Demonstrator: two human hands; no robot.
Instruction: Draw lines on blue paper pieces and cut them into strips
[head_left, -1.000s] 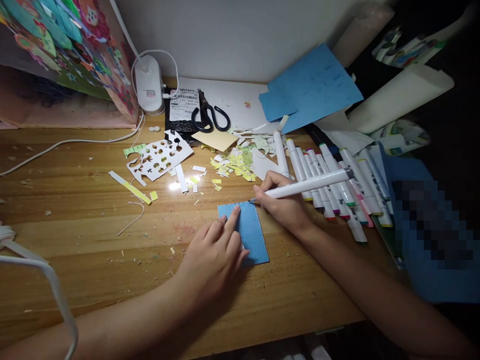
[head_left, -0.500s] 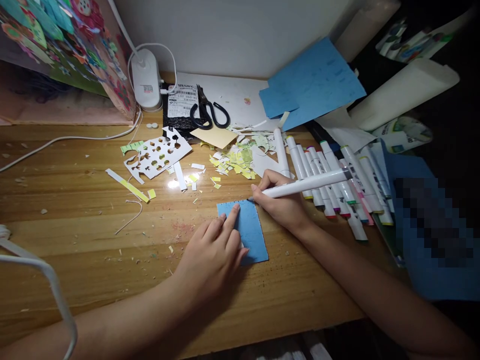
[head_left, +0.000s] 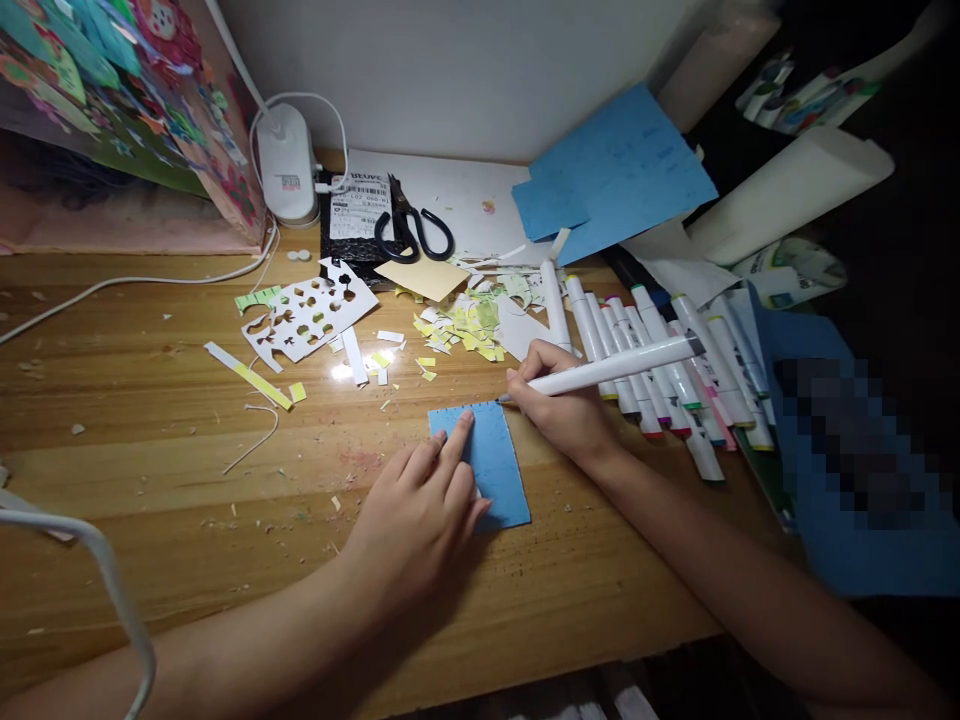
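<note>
A small blue sheet of paper (head_left: 504, 470) lies on the wooden desk, with a row of short dark marks along its top edge. My left hand (head_left: 424, 490) rests on its left part, fingers stretched over the paper and pressing it down. A bit of something white shows beside that thumb, mostly hidden. In my right hand (head_left: 559, 405) is a white marker (head_left: 615, 368), gripped like a pen and slanting up to the right. The marker's tip is at the top right corner of the blue paper; whether it touches cannot be made out.
Several capped markers (head_left: 656, 350) lie at the right. Behind are yellow-green paper scraps (head_left: 465, 325), black scissors (head_left: 412, 225), a punched white sheet (head_left: 311, 315) and a larger blue sheet (head_left: 615, 180). A white power strip (head_left: 286, 165) stands back left; a white cable (head_left: 112, 570) crosses the front left.
The marker tip has shifted slightly right along the paper's top edge, to the corner. My left hand keeps its place on the paper. The whole view has moved slightly.
</note>
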